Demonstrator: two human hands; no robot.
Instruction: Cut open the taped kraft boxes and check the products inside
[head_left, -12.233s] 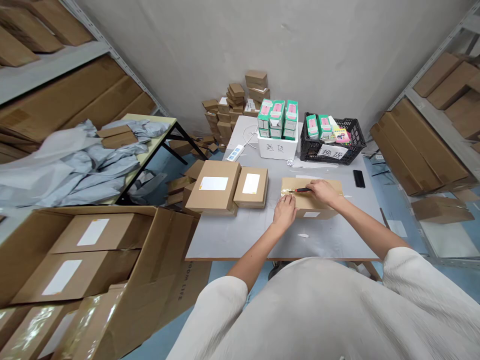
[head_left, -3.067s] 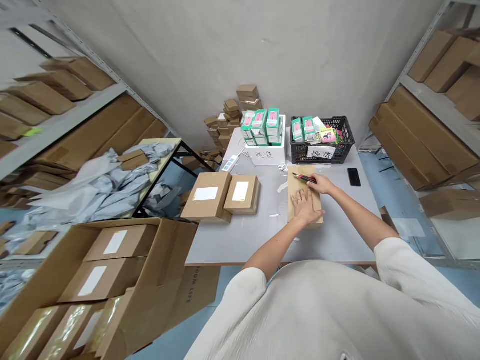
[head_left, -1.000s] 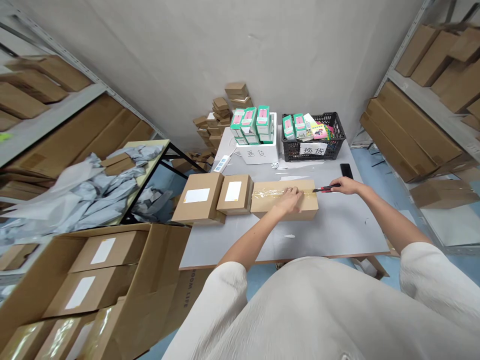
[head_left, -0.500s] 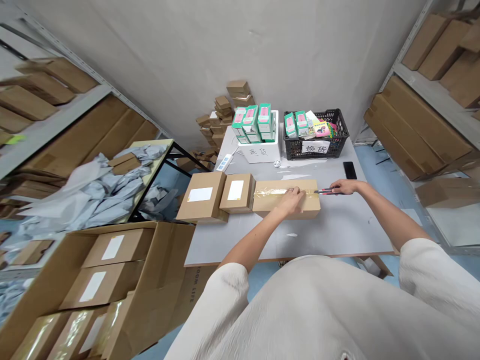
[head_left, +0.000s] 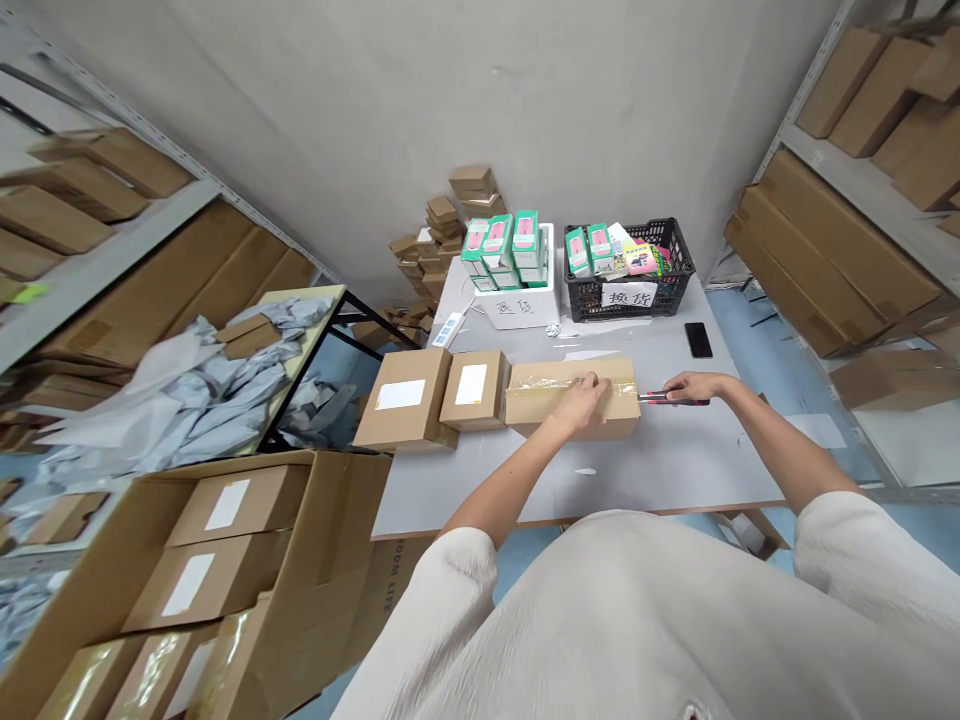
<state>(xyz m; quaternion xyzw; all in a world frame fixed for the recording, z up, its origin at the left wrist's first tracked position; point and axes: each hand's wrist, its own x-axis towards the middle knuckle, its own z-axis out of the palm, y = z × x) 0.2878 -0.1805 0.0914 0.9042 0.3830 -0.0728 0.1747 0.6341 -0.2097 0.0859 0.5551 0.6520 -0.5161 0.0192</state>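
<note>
**A:** Start at the hands. What's the left hand (head_left: 587, 402) doing?

**B:** Lying open and palm-down on the cardboard carton (head_left: 559, 412), gripping nothing, with its fingers on the band of clear tape (head_left: 544, 382).

**A:** And the right hand (head_left: 691, 388)?

**B:** Closed around a red-and-black utility knife (head_left: 673, 399), held level, with its tip right at the carton's end.

**A:** How would that carton handle?

**B:** It looks stiff and probably light, though its contents are hidden. I'd take it by the long sides, since the tape looks slick.

**A:** Where does it sit?

**B:** Lengthwise on the grey worktop (head_left: 679, 470), with a smaller labelled box (head_left: 471, 392) just to its left and a larger labelled box (head_left: 401, 395) past that.

**A:** What could get in the way?

**B:** That smaller box would block a slide to the left. Behind the carton stand a white box (head_left: 517, 312) and a black plastic crate (head_left: 592, 302), both holding green-and-pink packs (head_left: 495, 250), and a phone (head_left: 698, 340) lies beyond the knife.
</note>
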